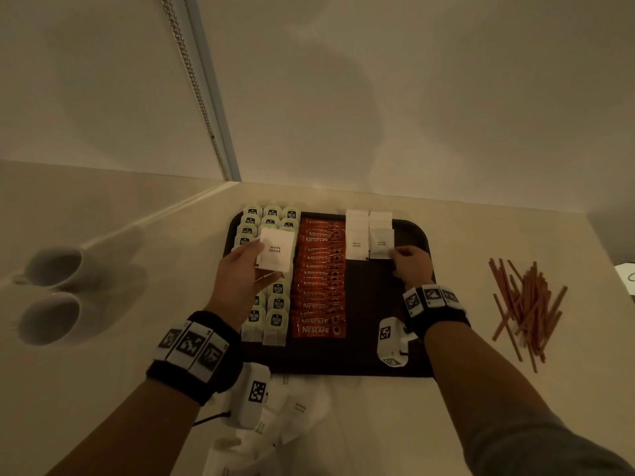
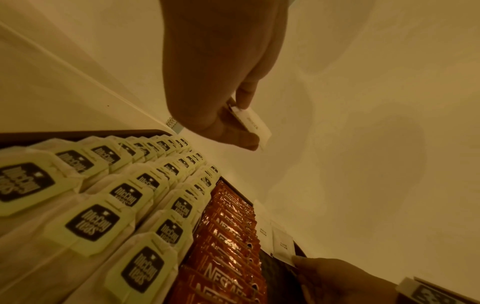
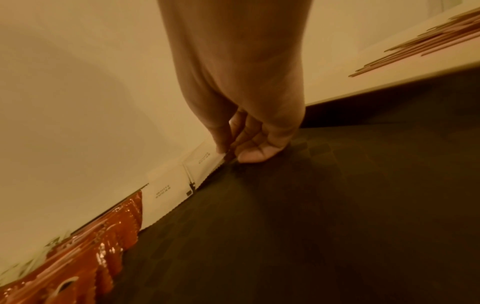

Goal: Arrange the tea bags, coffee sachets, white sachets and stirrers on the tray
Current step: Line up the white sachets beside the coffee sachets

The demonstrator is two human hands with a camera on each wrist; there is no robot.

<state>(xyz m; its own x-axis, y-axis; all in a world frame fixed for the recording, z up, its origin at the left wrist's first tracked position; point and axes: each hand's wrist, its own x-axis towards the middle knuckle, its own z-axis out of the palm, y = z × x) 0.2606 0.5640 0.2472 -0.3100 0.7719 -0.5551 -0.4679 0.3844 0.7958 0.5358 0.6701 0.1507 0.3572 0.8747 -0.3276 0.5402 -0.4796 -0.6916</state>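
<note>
A dark tray (image 1: 371, 352) lies on the counter. Tea bags (image 1: 271, 304) fill its left columns, orange coffee sachets (image 1: 321, 280) the middle one, and white sugar sachets (image 1: 357, 235) form two short columns at the back right. My left hand (image 1: 240, 269) holds one white sachet (image 1: 277, 249) above the tea bags, pinched between thumb and fingers (image 2: 233, 131). My right hand (image 1: 410, 264) pinches the near corner of the front sachet (image 1: 381, 243) in the right column, with fingertips (image 3: 249, 154) down on the tray. The stirrers (image 1: 525, 304) lie off the tray.
Two white cups (image 1: 51, 293) stand on the counter at the left. More white sachets (image 1: 295, 407) lie in a loose heap in front of the tray. The wall runs just behind the tray. The tray's right front part (image 3: 311, 226) is bare.
</note>
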